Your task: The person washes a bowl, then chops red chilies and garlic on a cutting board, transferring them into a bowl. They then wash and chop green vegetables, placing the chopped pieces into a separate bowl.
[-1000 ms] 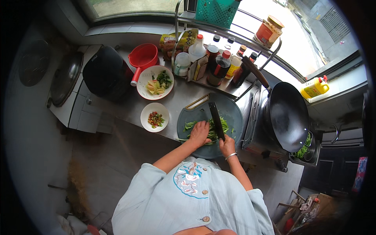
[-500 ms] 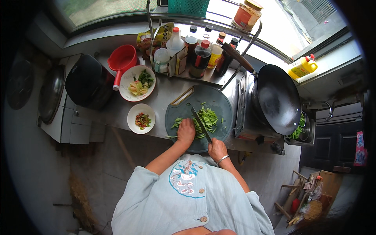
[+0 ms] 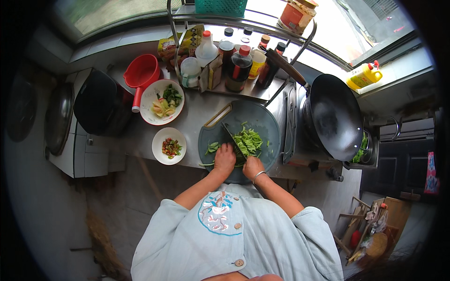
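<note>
A round grey-green cutting board [image 3: 268,122] lies on the counter in front of me. My right hand [image 3: 253,168], with a bracelet at the wrist, grips a kitchen knife [image 3: 232,138] whose blade slants up and left across the board. Just left of the blade, my left hand [image 3: 225,158] presses curled fingers down on green vegetable stalks [image 3: 207,164], mostly hidden beneath it. To the right of the blade is a heap of chopped green stalks [image 3: 248,142]. A few leafy pieces [image 3: 213,147] lie by my left fingertips.
Left of the board are a small bowl of chopped chillies [image 3: 169,146], a plate of cut vegetables [image 3: 149,107] and a red ladle [image 3: 142,71]. Sauce bottles [image 3: 238,70] line the rack behind. A wok [image 3: 333,117] sits on the stove at right, near a sink [image 3: 372,158].
My right hand and the knife have moved left, bringing the hand nearer my left one. The blade now slants more to the left. My left hand stays on the stalks.
</note>
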Action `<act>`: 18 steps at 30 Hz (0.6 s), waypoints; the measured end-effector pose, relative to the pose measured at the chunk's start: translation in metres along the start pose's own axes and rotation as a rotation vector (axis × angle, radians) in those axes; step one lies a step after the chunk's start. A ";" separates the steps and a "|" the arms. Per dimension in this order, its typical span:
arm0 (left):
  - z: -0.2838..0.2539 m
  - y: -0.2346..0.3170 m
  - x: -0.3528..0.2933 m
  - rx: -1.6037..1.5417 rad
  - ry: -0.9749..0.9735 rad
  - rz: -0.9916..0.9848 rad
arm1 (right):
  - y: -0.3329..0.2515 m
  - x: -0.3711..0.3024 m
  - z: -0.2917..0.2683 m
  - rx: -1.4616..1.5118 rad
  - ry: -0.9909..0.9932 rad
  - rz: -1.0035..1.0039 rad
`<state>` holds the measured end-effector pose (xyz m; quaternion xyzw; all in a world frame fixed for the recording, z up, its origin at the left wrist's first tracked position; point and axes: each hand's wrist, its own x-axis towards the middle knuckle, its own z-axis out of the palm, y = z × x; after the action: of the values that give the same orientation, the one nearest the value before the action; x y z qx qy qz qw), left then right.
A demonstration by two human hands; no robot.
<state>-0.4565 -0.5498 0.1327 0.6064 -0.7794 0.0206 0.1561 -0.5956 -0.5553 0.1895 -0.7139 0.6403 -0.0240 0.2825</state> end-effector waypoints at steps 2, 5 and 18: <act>-0.003 -0.002 -0.001 0.000 0.000 -0.007 | -0.001 0.003 0.003 0.025 0.014 -0.030; -0.007 -0.004 0.000 0.001 -0.135 -0.008 | 0.000 0.003 0.002 0.060 0.081 -0.067; -0.064 -0.036 -0.012 -0.347 -0.148 -0.587 | -0.004 -0.065 -0.043 0.272 0.156 -0.131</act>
<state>-0.4059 -0.5338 0.1843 0.7691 -0.5728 -0.2017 0.1993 -0.6205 -0.5111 0.2489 -0.7052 0.6032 -0.1843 0.3239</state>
